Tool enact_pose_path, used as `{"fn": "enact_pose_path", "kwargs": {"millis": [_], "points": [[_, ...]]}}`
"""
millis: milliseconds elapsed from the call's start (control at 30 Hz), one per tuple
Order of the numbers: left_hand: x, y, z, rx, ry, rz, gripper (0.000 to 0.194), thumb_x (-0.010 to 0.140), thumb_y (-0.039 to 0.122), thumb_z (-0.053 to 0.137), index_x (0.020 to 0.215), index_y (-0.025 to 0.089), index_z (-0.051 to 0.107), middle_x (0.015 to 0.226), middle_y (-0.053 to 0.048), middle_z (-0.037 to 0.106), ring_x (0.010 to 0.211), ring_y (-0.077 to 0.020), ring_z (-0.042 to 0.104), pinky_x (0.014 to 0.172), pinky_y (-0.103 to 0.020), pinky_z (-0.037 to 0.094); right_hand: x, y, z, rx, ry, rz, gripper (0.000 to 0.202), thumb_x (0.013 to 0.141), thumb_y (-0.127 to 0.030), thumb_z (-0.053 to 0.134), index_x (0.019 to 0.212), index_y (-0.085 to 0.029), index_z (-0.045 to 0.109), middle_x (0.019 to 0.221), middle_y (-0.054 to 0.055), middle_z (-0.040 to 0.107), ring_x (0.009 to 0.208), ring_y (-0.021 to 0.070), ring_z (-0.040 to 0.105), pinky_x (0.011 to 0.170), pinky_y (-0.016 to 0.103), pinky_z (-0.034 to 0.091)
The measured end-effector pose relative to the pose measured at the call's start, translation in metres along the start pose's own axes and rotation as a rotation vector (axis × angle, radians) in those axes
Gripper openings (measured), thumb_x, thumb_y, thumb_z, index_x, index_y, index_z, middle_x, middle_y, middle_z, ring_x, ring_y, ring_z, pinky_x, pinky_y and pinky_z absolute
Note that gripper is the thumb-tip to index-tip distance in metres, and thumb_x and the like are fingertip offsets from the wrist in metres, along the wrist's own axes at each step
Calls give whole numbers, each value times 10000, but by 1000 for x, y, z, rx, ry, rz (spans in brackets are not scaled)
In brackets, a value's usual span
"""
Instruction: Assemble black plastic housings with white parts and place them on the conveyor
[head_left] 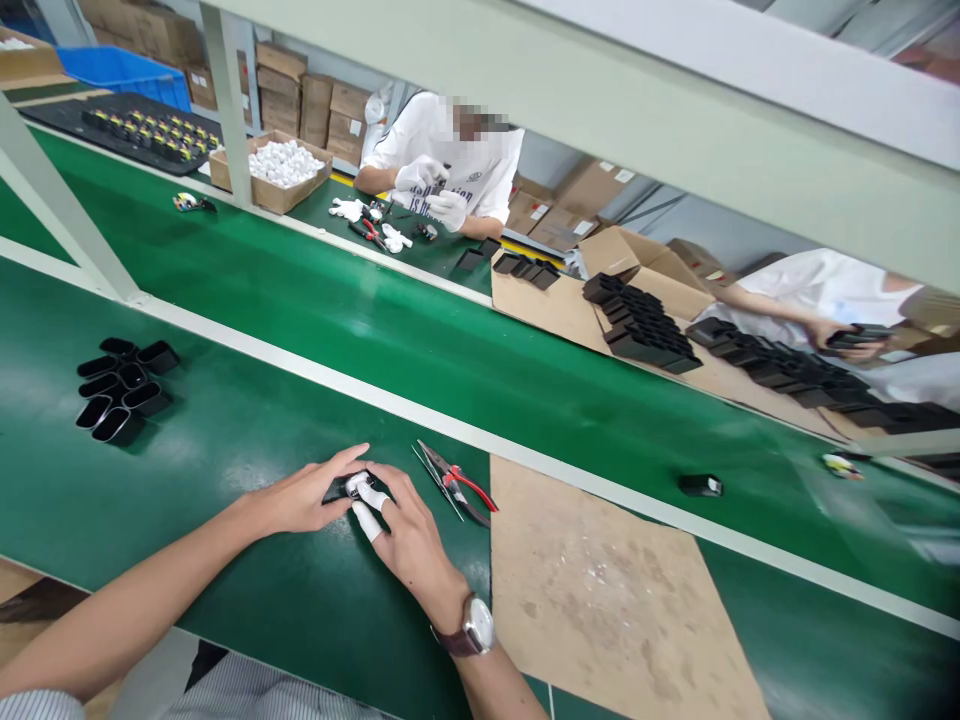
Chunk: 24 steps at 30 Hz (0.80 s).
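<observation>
Between my two hands, low over the green bench, is a small black casing with a light-coloured end. My left hand grips its left side between thumb and fingers. White finger covers wrap the thumb and a finger of my right hand, which presses on the casing's light end. The fingers hide much of the piece, so its details are unclear. Just right of my hands lie red-handled pliers and thin metal tweezers.
Several black open casings stand on the bench at left. Brown cardboard lies at right. Beyond a pale rail, the green conveyor carries a black casing. Two people work across it, near stacked black casings. A frame post rises at left.
</observation>
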<state>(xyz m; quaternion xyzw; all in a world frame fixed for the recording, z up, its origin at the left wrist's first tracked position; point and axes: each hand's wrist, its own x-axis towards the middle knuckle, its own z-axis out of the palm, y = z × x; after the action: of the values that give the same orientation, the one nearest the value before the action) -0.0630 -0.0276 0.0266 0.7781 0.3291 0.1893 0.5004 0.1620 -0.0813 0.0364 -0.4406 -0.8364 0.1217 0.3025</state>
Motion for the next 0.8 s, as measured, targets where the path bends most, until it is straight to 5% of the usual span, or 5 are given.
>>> {"fn": "enact_pose_path", "kwargs": {"millis": [100, 233, 467, 667, 800], "points": [[0, -1, 3, 25, 19, 10, 807, 990, 207, 572, 1666, 334, 151, 1583, -60, 548, 1445, -263, 550, 1186, -456, 485, -1, 1, 3, 57, 8, 10, 315, 1017, -145, 576, 1319, -219, 624, 1448, 144, 596, 1378, 295, 551, 1096, 526, 565], [-2, -7, 6, 139, 121, 106, 537, 977, 137, 553, 1491, 270, 472, 1429, -93, 643, 1293, -246, 654, 1108, -406, 545, -12, 5, -1, 102, 44, 70, 343, 1032, -167, 563, 1365, -242, 599, 1380, 115, 646, 1271, 237, 643, 1061, 432, 591], [5, -15, 5, 231, 215, 428, 137, 1059, 207, 587, 1121, 207, 709, 1300, -115, 684, 1134, -214, 713, 955, -314, 592, -43, 30, -13, -503, 119, 277, 339, 1052, -191, 512, 1360, -95, 614, 1332, 222, 658, 1224, 358, 639, 1004, 554, 576], [7, -14, 7, 171, 190, 391, 119, 1058, 215, 598, 1135, 215, 690, 1296, -106, 687, 1154, -210, 708, 985, -316, 581, -43, 36, -6, -550, 56, 285, 391, 1004, -71, 448, 1363, -91, 602, 1194, 186, 677, 1111, 336, 633, 973, 529, 565], [3, -15, 8, 174, 181, 202, 252, 1030, 270, 644, 1282, 258, 640, 1320, -76, 694, 1182, -230, 707, 1024, -354, 585, -34, 30, -6, -447, 62, 255, 351, 977, -26, 404, 1203, -108, 660, 1059, 150, 670, 990, 291, 646, 895, 465, 578]]}}
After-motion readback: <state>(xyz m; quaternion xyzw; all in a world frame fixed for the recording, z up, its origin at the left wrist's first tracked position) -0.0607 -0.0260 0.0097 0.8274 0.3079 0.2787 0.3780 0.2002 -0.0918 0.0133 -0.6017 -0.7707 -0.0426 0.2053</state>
